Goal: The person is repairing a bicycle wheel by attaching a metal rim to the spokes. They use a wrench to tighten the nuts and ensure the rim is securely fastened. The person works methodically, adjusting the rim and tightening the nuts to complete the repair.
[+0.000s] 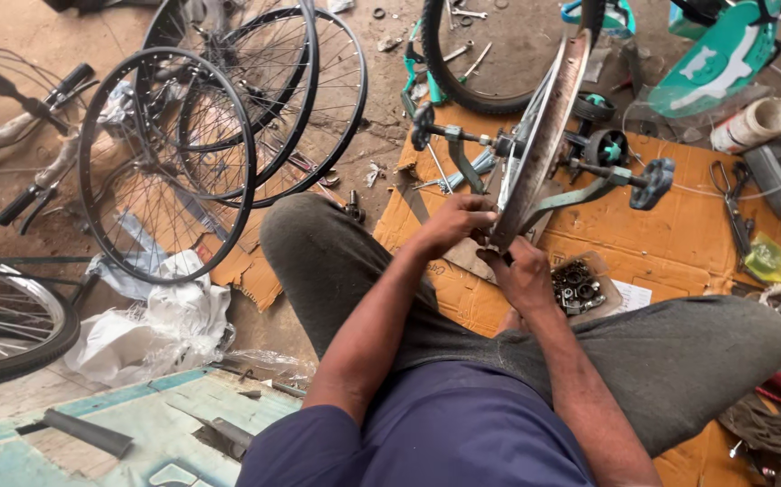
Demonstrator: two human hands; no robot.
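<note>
Fingers of left hand (452,224) curled closed over near edge of bare silver metal bicycle rim (539,144), gripping it. Fingers of right hand (524,275) bent closed against lowest part of same rim, just beside left fingers; exact hold there cannot be told. Rim stands on edge, tilted, rising away from fingertips. Small cardboard tray of dark metal nuts (576,287) just right of right fingers. Flattened brown cardboard sheet (679,243) beneath. Black spoked wheels (169,162) well left of left fingers. Scissors (735,203) far right.
</note>
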